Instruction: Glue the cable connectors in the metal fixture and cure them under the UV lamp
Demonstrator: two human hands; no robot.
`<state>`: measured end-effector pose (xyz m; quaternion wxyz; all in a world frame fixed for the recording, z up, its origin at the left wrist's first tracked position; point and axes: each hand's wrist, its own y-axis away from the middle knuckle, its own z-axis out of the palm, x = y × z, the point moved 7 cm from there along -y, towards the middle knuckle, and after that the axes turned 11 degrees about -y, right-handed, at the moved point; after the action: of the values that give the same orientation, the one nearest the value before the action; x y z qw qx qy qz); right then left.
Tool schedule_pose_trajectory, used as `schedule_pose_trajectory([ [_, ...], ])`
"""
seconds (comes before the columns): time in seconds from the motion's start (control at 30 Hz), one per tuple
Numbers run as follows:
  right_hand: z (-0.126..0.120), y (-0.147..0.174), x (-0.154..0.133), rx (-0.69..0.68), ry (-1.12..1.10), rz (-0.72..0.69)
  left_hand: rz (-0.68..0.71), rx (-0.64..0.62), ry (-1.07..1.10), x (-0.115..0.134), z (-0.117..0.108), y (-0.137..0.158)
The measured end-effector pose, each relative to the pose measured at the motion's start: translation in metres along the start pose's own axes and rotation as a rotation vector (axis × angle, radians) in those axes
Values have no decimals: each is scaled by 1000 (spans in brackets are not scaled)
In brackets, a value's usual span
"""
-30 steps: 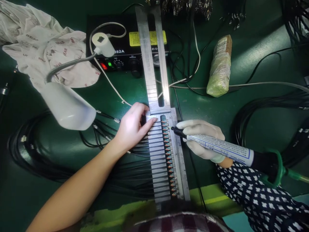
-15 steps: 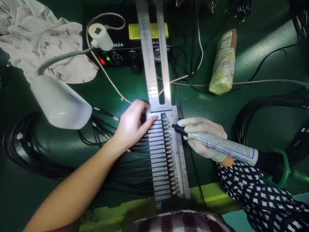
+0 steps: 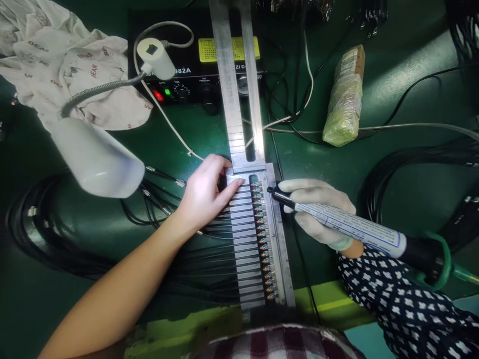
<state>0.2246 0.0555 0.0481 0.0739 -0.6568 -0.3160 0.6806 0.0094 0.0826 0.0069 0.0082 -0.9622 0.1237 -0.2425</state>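
My left hand [image 3: 202, 192], bare, grips the upper left corner of a metal cable jig [image 3: 246, 249], its thumb lying on top and its fingers at the side edge. Black cables [image 3: 209, 252] run across the jig in slots, side by side. Their small connector ends [image 3: 266, 253], with orange and green parts, line up in a column along the right. In its pale glove, my right hand [image 3: 324, 199] holds a labelled dispensing syringe [image 3: 355, 227] at a slant. The syringe's black tip is over the jig's right rail, near the upper connectors; contact cannot be made out.
Behind the jig stands a black dispenser controller [image 3: 179, 92]; a slotted metal bar [image 3: 226, 75] extends over it. On the left are a white lamp [image 3: 99, 159] and a printed cloth [image 3: 93, 65]. At the right lie a wrapped block [image 3: 344, 97] and coiled cables [image 3: 377, 179].
My right hand has drawn the syringe slightly to the right and up, its tip now farther from the connectors. My left hand stays in place on the jig.
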Motion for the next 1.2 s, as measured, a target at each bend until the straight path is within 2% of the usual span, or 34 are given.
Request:
schedule_pose_trajectory([
  [0.13,-3,8,-6,42,-68,-6,4,2,-9,0,1,0],
  [0.37,5,8,-7,-35,77,76,4,3,-6,0,0,0],
  [0.8,7,4,-2,-57,84,104,-21,-4,-23,-1,0,-1],
  [1.2,7,4,-7,-64,18,32,-15,0,-21,-1,0,-1],
])
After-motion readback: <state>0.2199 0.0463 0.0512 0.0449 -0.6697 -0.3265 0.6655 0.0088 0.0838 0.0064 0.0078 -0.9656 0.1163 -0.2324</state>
